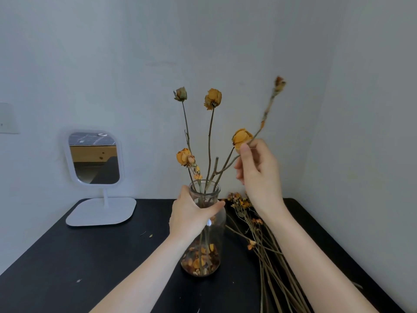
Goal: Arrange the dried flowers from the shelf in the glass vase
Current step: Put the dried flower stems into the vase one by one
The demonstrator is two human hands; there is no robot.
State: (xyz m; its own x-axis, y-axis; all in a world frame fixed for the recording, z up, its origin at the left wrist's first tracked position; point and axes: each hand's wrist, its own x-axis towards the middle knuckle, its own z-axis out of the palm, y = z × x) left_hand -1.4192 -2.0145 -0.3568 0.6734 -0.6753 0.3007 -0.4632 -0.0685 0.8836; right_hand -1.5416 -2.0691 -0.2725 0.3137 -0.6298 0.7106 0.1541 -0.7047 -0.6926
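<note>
A clear glass vase (215, 233) stands on the black shelf top (94, 256), with loose dried petals at its bottom and several dried yellow roses (213, 98) standing in it. My left hand (191, 213) grips the vase around its neck. My right hand (257, 168) is raised to the right of the vase and pinches a thin dried stem (267, 111) that slants up to a blurred bud. A yellow rose head (242, 137) sits right beside my right thumb. More dried flowers (266, 249) lie flat on the shelf to the right of the vase.
A white standing mirror (94, 159) with a flat base is at the back left of the shelf. Pale walls close in behind and on the right. A few petal crumbs lie on the dark surface to the left of the vase.
</note>
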